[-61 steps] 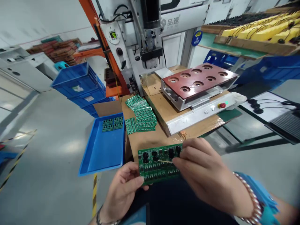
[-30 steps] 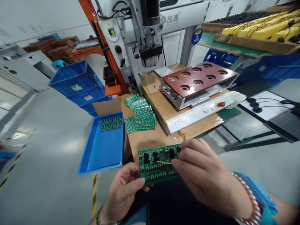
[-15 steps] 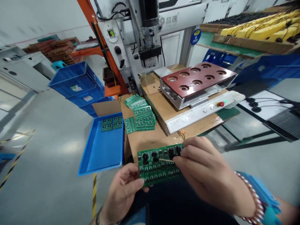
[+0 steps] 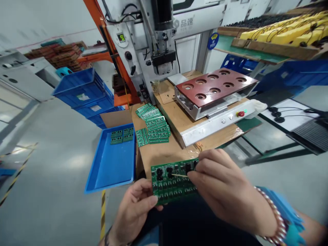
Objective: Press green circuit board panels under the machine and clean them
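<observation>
My left hand (image 4: 137,206) grips a green circuit board (image 4: 170,186) by its left end, thumb on the front face. The board is tilted toward me and carries rows of small dark parts, with glossy black blobs along its upper half. Over the board's right part, my right hand (image 4: 225,188) pinches a thin pale stick (image 4: 180,175), like a toothpick. Its tip is at the second black blob (image 4: 169,172) from the left. My right fingers hide the board's right end.
Green circuit boards (image 4: 156,127) lie in an overlapping pile on the bench. At the left, a blue tray (image 4: 110,167) holds several boards at its far end. Beyond stand a red-brown fixture plate (image 4: 217,85) with round holes and a machine head (image 4: 164,58). Blue crates (image 4: 84,90) are stacked at left.
My right hand and the stick have shifted slightly left, moving the tip across the second black blob. My left hand and the board stay nearly where they were.
</observation>
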The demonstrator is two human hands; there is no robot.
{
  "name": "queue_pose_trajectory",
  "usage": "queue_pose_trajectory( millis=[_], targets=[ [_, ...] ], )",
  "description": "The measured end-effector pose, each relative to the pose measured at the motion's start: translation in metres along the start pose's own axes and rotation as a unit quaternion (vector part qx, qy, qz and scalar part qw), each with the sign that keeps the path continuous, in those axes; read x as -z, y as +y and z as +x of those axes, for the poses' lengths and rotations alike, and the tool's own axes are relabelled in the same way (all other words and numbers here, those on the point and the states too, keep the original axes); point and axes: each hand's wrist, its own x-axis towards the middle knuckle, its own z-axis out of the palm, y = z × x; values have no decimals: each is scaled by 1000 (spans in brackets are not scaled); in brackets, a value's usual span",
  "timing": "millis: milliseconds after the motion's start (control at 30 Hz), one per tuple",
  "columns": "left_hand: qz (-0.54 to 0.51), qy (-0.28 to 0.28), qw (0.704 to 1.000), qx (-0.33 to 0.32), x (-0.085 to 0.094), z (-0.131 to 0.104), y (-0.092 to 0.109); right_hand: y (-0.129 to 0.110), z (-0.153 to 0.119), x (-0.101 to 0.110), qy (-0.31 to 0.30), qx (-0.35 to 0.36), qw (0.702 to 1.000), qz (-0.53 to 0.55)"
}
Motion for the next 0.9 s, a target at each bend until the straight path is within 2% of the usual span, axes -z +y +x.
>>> queue_pose_trajectory(
  millis=[233,433,733,900],
  targets=[
    [5,3,1000,-7,-2,2,3,1,-1,2,-3,-6,1000,-6],
    [-5,36,999,-4,-1,2,1,-1,-1,3,-25,-5,1000,8],
    [-10,16,1000,-6,-2,2,2,-3,-2,1,-16,-2,1000,10],
    [-3,16,1000,-2,-2,3,2,-3,-1,0,-34,-7,999,12]
  ],
)
